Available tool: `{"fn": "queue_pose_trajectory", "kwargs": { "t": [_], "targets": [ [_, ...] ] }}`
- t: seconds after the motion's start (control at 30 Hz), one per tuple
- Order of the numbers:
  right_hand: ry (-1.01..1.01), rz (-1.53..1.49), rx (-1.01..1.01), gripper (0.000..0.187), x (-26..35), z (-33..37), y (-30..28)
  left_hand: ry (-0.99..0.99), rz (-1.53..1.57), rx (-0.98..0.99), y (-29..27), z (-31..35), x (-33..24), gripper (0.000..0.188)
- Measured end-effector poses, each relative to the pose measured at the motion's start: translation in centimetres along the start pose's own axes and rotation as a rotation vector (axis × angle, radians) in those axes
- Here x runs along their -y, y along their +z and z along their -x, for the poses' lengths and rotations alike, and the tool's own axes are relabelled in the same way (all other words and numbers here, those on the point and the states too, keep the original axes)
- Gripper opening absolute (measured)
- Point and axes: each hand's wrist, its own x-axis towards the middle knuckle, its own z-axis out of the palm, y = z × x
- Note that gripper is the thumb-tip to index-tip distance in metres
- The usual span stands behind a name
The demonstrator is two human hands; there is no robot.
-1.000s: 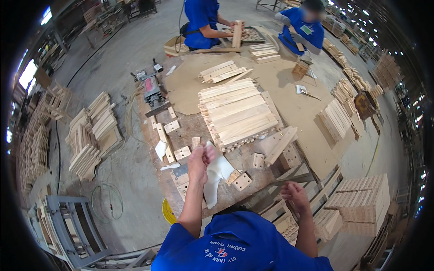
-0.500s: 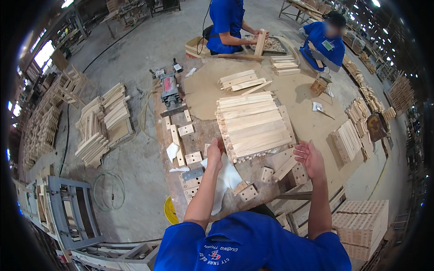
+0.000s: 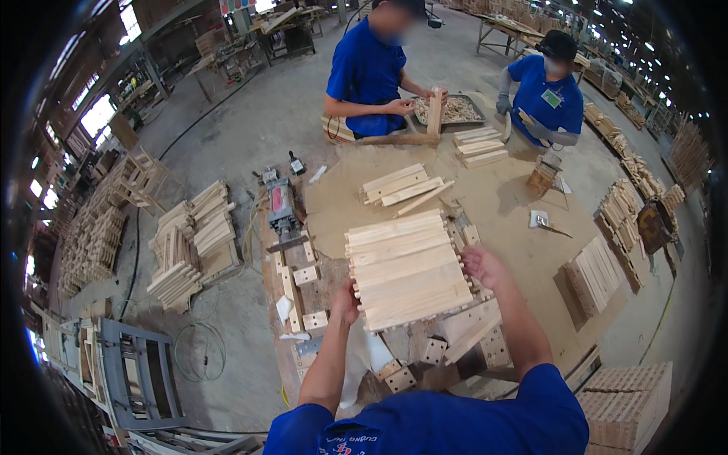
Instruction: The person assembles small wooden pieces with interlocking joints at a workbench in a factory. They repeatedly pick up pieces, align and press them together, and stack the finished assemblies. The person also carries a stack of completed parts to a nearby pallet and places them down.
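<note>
Left hand [image 3: 346,303] and right hand [image 3: 486,268] flank, above a worktable [image 3: 329,256], a stack of pale wooden slats [image 3: 409,267], which lies between and slightly ahead of them, its long axis running from hand to hand, right ends tipped a little away from the body. The left, partly curled, is nearer, seemingly touching its ends, its grip hidden; the right, loosely open, is just beside the others, holding nothing visible. Closer to the body than either sits a drilled block [image 3: 400,381].
</note>
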Motion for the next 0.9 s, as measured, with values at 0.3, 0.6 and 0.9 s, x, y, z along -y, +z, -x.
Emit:
{"fn": "queue_pose_trajectory", "kwargs": {
  "t": [0.3, 0.6, 0.9],
  "targets": [
    [0.246, 0.059, 0.155, 0.030, -1.5, -6.8, 2.4, -0.006, -0.013, 0.019, 0.1, -1.0, -0.4, 0.041],
    [0.245, 0.061, 0.103, 0.027, -2.4, -8.5, 0.4, -0.037, 0.209, 0.068, 1.7, -3.3, -0.2, 0.047],
    [0.171, 0.208, 0.020, 0.054, -1.2, -0.6, 4.5, -0.097, 0.383, 0.260, -1.0, -4.1, 1.2, 0.047]
  ]
}}
